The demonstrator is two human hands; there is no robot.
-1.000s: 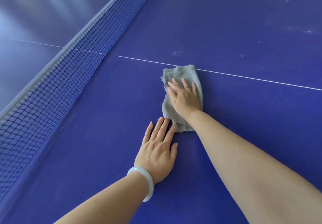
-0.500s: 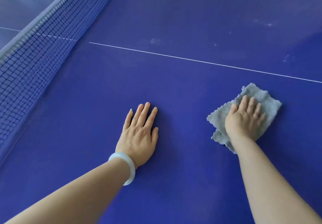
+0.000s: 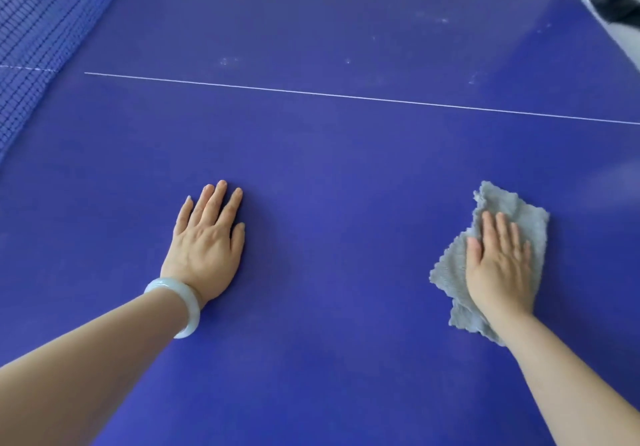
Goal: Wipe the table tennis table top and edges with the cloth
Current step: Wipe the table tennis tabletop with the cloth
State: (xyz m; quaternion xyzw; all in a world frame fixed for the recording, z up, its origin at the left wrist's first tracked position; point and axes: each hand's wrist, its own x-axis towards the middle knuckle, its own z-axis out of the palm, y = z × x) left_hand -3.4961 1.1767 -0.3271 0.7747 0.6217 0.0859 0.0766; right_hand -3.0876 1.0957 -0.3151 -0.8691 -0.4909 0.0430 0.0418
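right hand [image 3: 498, 265] flat, pressing cloth [image 3: 450, 274], swept right since earlier | left hand [image 3: 207, 244] flat on table [image 3: 329, 237], stayed put

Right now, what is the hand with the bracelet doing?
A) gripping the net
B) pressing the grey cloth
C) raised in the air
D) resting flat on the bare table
D: the left hand, fingers straight, lies flat on the table; the right hand presses the cloth.
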